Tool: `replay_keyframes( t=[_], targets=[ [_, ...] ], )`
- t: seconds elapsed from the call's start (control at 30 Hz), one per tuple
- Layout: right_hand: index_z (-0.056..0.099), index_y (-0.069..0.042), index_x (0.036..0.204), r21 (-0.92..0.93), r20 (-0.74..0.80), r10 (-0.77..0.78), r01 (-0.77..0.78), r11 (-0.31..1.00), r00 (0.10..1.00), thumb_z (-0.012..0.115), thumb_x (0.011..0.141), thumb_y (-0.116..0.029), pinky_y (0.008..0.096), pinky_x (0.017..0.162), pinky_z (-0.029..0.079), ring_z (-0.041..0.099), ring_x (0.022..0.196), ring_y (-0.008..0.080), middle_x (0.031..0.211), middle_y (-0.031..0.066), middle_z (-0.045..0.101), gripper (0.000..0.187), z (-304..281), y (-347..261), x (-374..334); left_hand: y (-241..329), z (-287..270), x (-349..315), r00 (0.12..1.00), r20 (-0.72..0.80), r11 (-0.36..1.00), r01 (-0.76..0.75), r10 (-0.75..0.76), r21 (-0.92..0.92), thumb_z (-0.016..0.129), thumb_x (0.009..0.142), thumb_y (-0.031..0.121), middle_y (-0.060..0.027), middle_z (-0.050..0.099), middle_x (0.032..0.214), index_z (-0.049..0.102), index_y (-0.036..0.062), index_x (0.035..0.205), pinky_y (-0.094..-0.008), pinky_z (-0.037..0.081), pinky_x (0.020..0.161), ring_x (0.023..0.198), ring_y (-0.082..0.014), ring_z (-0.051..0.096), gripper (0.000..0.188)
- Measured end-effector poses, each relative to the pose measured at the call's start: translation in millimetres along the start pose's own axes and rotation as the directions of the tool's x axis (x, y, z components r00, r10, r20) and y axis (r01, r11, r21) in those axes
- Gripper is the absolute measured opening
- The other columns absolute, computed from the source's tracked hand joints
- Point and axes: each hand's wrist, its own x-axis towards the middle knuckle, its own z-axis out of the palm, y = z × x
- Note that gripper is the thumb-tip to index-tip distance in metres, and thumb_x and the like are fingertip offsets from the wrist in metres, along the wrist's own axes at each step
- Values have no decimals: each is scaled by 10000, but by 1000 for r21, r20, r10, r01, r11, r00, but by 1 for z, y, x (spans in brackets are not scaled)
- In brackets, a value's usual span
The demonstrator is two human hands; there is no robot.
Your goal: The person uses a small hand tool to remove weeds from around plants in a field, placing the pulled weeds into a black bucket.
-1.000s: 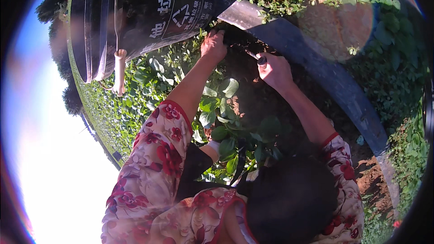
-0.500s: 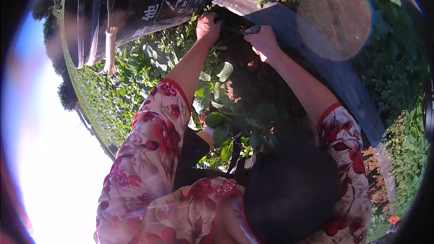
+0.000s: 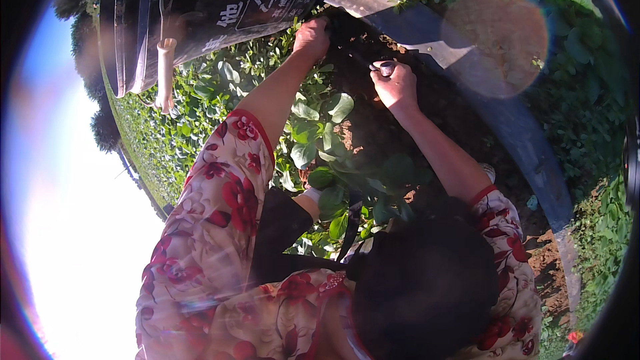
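My left hand (image 3: 312,39) reaches down at the edge of the leafy plants, beside the black bucket. Its fingers are curled toward the shaded soil, and whatever they grip is hidden. To the right, my right hand (image 3: 397,87) is closed around the handle of a small hand tool (image 3: 387,68). The handle's rounded, shiny end shows above the fist. A thin dark part of the tool points left toward my left hand, but shadow hides its shape. Dark soil (image 3: 363,97) lies between and below the two hands.
A large black bucket (image 3: 200,7) with white print and a pale handle grip (image 3: 165,73) lies tipped at upper left. Broad-leaved plants (image 3: 320,137) grow nearer me. A grey-blue strip (image 3: 507,120) curves along the right, with low greenery (image 3: 580,87) beyond it.
My right hand has drawn back toward me and slightly right with the tool, widening the gap to my left hand. The left hand stays at nearly the same spot.
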Motion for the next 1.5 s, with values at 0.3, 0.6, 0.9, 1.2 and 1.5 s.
replay_keyframes(
  t=[0.3,0.6,0.9,1.2,1.5],
  targets=[
    [656,-18,905,-381,93,-670,648,659,736,618,820,-158,431,540,516,633,579,325,626,161,623,168,8,-40,20,-5,-23,8,997,-29,963,-72,67,-258,654,798,191,-185,681,924,686,82,971,-412,522,827,930,-357,650,207],
    [666,-116,978,-469,290,-524,596,652,801,628,797,-157,441,621,506,635,687,369,710,173,639,190,-35,-95,-4,-18,-87,-39,996,65,953,-35,57,-300,627,821,290,-131,677,930,667,72,1054,-351,540,746,875,-230,663,321],
    [671,-100,1011,-517,390,-318,491,702,864,661,809,-145,402,605,492,626,690,378,726,199,620,207,-58,-70,-65,17,-36,-122,979,147,990,-141,141,-11,522,816,180,-183,567,1178,387,48,1367,-486,396,963,1071,-345,583,583],
    [672,-85,1016,-531,369,-352,506,680,860,669,810,-146,383,590,487,619,646,358,706,181,618,215,-49,-74,-62,-49,6,-165,899,-239,916,-304,368,263,557,801,157,-119,577,905,596,71,1140,-403,413,829,833,-262,598,352],
    [673,-59,1023,-547,424,-294,501,671,857,672,801,-112,378,613,502,636,701,369,780,185,648,229,-55,-66,-77,-55,-17,-150,900,-80,871,-389,429,301,658,706,176,-87,531,1028,574,115,1015,-403,422,836,971,-254,558,326]
  ],
)
